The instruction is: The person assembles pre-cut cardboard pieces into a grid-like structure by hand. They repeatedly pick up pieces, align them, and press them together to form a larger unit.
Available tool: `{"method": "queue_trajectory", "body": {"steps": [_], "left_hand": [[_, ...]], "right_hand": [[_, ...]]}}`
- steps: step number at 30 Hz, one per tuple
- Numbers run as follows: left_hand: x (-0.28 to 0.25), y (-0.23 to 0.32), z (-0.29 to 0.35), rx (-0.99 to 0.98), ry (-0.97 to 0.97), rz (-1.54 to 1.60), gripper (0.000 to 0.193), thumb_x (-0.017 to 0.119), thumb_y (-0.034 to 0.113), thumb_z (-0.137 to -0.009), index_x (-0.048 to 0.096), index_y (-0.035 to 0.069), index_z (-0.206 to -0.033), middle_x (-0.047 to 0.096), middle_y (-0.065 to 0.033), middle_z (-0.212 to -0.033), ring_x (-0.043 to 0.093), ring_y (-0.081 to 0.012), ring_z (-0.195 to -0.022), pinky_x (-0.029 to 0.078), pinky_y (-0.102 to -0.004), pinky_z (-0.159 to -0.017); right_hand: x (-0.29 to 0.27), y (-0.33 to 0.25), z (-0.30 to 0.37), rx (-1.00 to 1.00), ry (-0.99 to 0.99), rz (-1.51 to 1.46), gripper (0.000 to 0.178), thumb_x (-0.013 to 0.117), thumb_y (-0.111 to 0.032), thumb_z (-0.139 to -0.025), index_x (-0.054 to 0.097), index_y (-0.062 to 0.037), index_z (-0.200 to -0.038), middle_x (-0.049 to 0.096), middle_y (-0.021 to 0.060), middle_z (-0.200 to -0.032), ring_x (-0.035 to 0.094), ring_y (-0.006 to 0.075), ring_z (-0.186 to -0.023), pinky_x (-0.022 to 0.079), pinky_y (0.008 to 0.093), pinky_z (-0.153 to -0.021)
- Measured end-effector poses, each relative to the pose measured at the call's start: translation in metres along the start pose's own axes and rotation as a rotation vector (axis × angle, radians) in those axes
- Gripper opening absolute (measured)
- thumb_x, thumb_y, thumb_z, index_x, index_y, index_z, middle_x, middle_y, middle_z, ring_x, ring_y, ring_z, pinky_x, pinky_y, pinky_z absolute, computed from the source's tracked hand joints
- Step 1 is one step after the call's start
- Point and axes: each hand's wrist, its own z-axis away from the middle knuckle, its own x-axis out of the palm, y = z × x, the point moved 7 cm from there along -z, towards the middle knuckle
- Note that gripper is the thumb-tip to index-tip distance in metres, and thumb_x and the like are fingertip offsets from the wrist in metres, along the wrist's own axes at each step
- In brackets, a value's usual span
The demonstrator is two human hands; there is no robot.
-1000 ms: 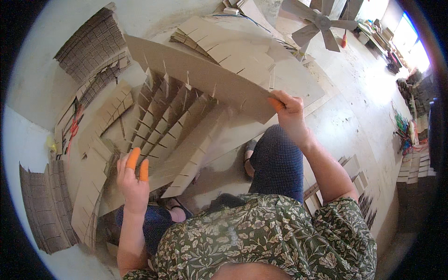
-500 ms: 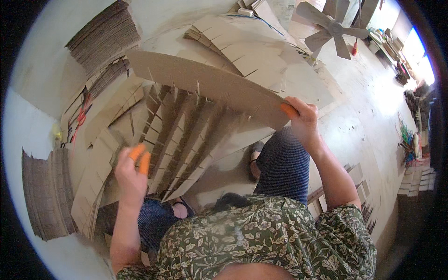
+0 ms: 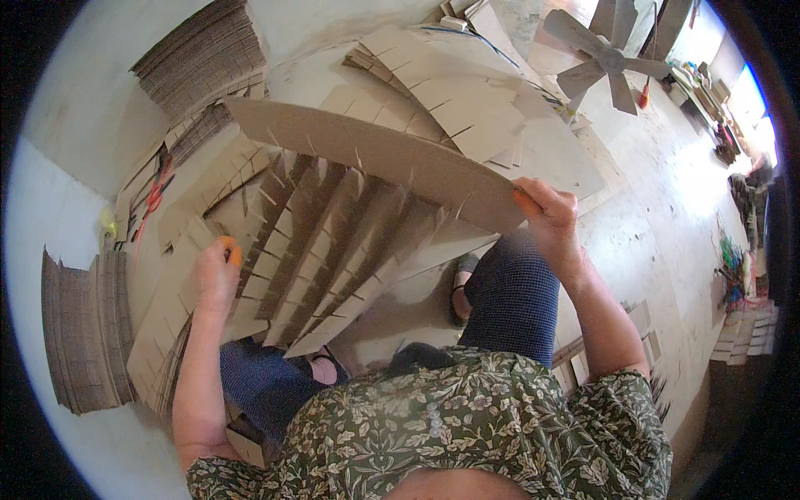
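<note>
The long cardboard strip (image 3: 375, 157) is positioned across the upper centre of the frame, sloping down toward the right. Its right end is clamped in the right grip (image 3: 552, 215), with the fingers closed. Slotted cardboard strips (image 3: 327, 242) are fanned out below it at frame centre. The left grip (image 3: 217, 277), left of centre, is curled; whether anything is held cannot be told. A grey fan (image 3: 611, 61) is located at upper right.
</note>
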Motion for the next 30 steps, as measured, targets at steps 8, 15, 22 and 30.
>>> {"method": "queue_trajectory", "body": {"steps": [8, 15, 22, 30], "left_hand": [[0.007, -0.014, -0.010, 0.019, -0.023, -0.029, 0.021, 0.061, 0.015, -0.083, 0.062, -0.002, -0.096, 0.064, -0.0185, -0.079, 0.063, -0.0280, -0.071, 0.048, -0.0359, -0.065], [0.001, -0.009, -0.011, 0.056, 0.068, -0.066, 0.028, 0.062, 0.024, -0.083, 0.063, 0.003, -0.101, 0.066, -0.0157, -0.088, 0.062, -0.0332, -0.082, 0.048, -0.0400, -0.072], [0.007, 0.060, -0.056, 0.142, 0.001, -0.100, 0.030, 0.059, 0.021, -0.086, 0.060, 0.003, -0.109, 0.065, -0.0178, -0.100, 0.062, -0.0309, -0.090, 0.047, -0.0396, -0.080], [0.058, 0.056, -0.138, 0.207, -0.043, -0.068, 0.034, 0.060, 0.026, -0.084, 0.062, 0.003, -0.108, 0.065, -0.0172, -0.098, 0.061, -0.0352, -0.093, 0.048, -0.0427, -0.078]], "right_hand": [[0.006, -0.002, -0.004, -0.008, 0.000, -0.001, 0.014, 0.059, 0.006, -0.081, 0.061, 0.0005, -0.094, 0.062, 0.0181, -0.077, 0.062, 0.0225, -0.067, 0.047, 0.0298, -0.061], [-0.003, 0.013, 0.000, 0.017, 0.039, 0.052, 0.014, 0.059, 0.006, -0.081, 0.061, 0.0008, -0.095, 0.062, 0.0167, -0.077, 0.062, 0.0218, -0.068, 0.048, 0.0284, -0.063], [-0.007, 0.010, -0.004, -0.032, 0.072, 0.066, 0.014, 0.060, 0.006, -0.081, 0.061, 0.0018, -0.094, 0.062, 0.0160, -0.077, 0.062, 0.0224, -0.067, 0.048, 0.0276, -0.062], [-0.012, 0.009, -0.002, -0.051, 0.116, 0.099, 0.013, 0.060, 0.006, -0.081, 0.061, 0.0015, -0.093, 0.061, 0.0159, -0.076, 0.062, 0.0233, -0.066, 0.047, 0.0277, -0.061]]}}
